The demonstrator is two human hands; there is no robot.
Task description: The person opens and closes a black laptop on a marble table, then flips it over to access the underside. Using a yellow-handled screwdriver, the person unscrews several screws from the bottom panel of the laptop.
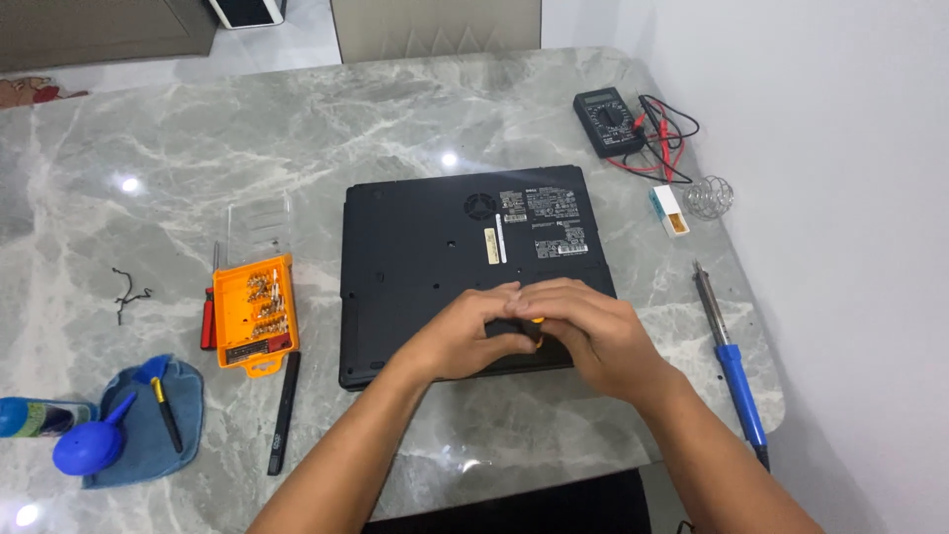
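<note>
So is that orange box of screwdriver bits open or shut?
Open: the orange bit box shows its rows of bits, and its clear lid stands raised behind it.

A black laptop (465, 267) is laid upside down on the grey marbled table (326, 129), its underside turned upward and its long edges set roughly parallel to the table's near edge. A round vent grille and several pale stickers are seen on the far right part of the base, and small screw holes are scattered across the panel. The near right portion of the base is covered by both hands. A small orange-tipped tool (537, 319) is gripped between the left hand (467, 338) and the right hand (585, 331); only its orange part is visible between the fingers.
</note>
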